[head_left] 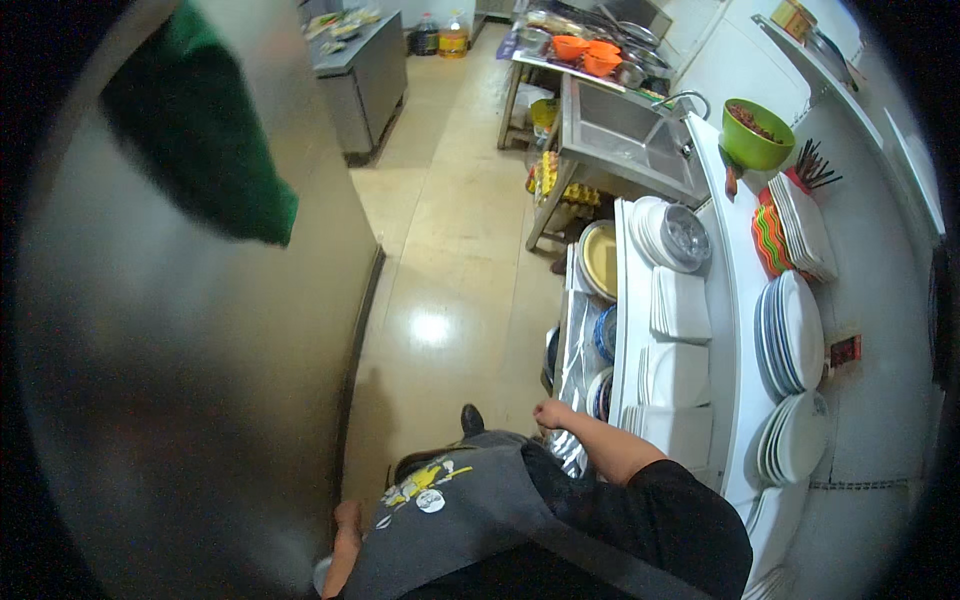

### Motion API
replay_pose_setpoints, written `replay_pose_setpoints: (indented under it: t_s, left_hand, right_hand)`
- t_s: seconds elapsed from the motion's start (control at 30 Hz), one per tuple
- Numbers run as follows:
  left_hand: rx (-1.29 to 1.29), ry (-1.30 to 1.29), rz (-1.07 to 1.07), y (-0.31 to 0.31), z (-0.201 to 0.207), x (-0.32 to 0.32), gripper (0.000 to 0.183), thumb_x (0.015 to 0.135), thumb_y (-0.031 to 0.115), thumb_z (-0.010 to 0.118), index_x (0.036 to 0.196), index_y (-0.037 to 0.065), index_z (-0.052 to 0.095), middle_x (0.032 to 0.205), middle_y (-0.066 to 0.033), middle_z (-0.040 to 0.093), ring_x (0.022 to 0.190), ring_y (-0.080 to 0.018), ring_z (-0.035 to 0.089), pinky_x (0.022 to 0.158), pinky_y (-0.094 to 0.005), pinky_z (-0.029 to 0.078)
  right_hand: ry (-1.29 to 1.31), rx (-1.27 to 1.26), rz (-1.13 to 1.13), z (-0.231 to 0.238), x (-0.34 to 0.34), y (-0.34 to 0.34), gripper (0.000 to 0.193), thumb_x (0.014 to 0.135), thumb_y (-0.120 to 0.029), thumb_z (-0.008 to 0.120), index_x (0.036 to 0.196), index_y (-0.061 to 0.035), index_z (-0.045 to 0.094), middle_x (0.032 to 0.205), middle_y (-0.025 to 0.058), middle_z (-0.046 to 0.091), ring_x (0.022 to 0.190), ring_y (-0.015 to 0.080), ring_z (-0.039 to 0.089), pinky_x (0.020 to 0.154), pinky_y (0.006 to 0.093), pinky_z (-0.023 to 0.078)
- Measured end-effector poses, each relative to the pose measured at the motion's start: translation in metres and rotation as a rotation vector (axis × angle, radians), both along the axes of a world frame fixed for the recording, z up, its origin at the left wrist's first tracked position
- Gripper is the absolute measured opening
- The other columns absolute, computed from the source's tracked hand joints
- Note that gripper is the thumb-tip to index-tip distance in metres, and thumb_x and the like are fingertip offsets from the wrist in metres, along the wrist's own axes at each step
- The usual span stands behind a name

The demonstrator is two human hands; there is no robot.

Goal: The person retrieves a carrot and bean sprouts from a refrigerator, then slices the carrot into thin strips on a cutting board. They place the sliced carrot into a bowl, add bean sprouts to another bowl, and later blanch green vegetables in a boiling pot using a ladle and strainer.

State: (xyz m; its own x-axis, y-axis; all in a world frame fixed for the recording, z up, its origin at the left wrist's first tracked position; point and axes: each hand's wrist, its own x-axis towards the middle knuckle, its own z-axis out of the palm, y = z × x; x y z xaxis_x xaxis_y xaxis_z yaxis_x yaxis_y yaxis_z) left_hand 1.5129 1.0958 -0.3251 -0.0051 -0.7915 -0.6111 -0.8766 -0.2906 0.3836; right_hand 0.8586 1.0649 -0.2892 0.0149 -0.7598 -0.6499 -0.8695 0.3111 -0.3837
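Note:
My right hand is curled into a loose fist, with nothing showing in it. It hangs beside the white shelf, close to a strip of silvery foil. On the opposite side, my left hand is low by the large steel panel; its fingers are mostly hidden. A small whitish thing shows by the left forearm, and I cannot tell what it is. Stacks of square white plates stand on the shelf to the right of my right hand.
A green cloth hangs at the left. Ahead runs a tiled floor, with a steel sink and orange bowls at the far right. The upper shelf bears round plates and a green bowl.

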Motion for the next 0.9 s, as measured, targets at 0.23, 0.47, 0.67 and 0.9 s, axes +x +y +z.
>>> replay_pose_setpoints:
  t_s: [0.23, 0.47, 0.67, 0.9]
  left_hand:
    - [0.159, -0.164, -0.301, -0.213, 0.028, -0.098, 0.027, 0.083, 0.023, 0.056, 0.099, 0.007, 0.072, 0.107, -0.0172, 0.067, 0.100, -0.0336, 0.064, 0.082, -0.0416, 0.049]
    - [0.258, 0.066, -0.212, -0.445, -0.011, -0.193, 0.030, 0.086, 0.027, 0.052, 0.100, 0.008, 0.071, 0.106, -0.0154, 0.067, 0.100, -0.0326, 0.063, 0.085, -0.0432, 0.048]
    - [0.081, -0.119, -0.635, -0.736, -0.017, -0.334, 0.031, 0.088, 0.030, 0.049, 0.094, 0.008, 0.070, 0.095, -0.0139, 0.068, 0.089, -0.0309, 0.065, 0.077, -0.0416, 0.051]
    - [-0.102, 0.594, -0.034, -1.056, 0.099, -0.618, 0.024, 0.082, 0.017, 0.063, 0.097, -0.001, 0.068, 0.087, -0.0084, 0.069, 0.083, -0.0167, 0.061, 0.078, -0.0304, 0.049]
  right_hand:
    - [-0.321, -0.098, -0.116, 0.163, 0.022, -0.235, 0.029, 0.082, -0.023, 0.058, 0.103, -0.0047, 0.068, 0.094, 0.0147, 0.070, 0.088, 0.0294, 0.066, 0.078, 0.0395, 0.052]
    - [-0.456, -0.149, -0.466, 0.186, -0.063, -0.414, 0.032, 0.094, -0.027, 0.050, 0.098, 0.0011, 0.065, 0.082, 0.0100, 0.068, 0.073, 0.0181, 0.066, 0.068, 0.0342, 0.053]
    - [-0.624, -0.386, -0.922, 0.213, -0.162, -0.510, 0.034, 0.099, -0.027, 0.047, 0.088, 0.0015, 0.062, 0.074, 0.0080, 0.064, 0.063, 0.0148, 0.061, 0.062, 0.0295, 0.052]
    - [-0.615, -0.577, -0.958, 0.182, -0.260, -0.665, 0.023, 0.094, -0.021, 0.057, 0.083, -0.0013, 0.061, 0.071, 0.0027, 0.062, 0.062, 0.0102, 0.058, 0.059, 0.0256, 0.049]
